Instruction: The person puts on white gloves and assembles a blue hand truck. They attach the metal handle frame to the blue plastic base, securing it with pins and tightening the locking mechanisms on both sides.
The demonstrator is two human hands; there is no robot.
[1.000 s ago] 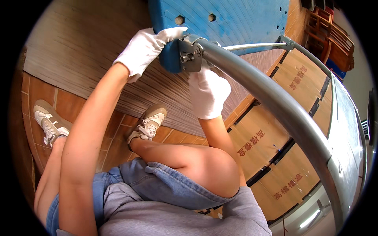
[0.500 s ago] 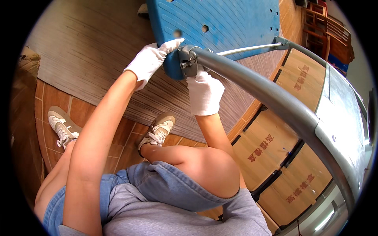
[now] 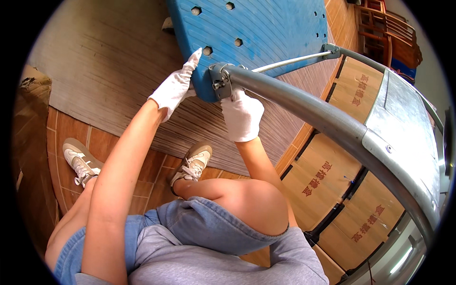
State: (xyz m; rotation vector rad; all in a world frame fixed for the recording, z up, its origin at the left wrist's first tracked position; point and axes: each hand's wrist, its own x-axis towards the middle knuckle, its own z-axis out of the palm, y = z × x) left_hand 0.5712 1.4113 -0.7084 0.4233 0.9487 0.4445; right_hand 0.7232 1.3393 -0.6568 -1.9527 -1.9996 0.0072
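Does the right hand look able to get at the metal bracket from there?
Likely yes: the right hand is close beside the metal bracket, with nothing visible blocking it, though its fingertips are partly hidden.

Probably a storeroom, though its exact kind cannot be told; brown cartons [image 3: 317,183] line up beyond the right edge of a striped mat [image 3: 109,76]; the mat lies on tiled floor [image 3: 71,128]; wooden chairs [image 3: 396,31] crowd past the far right corner of a blue platform cart [image 3: 270,31].
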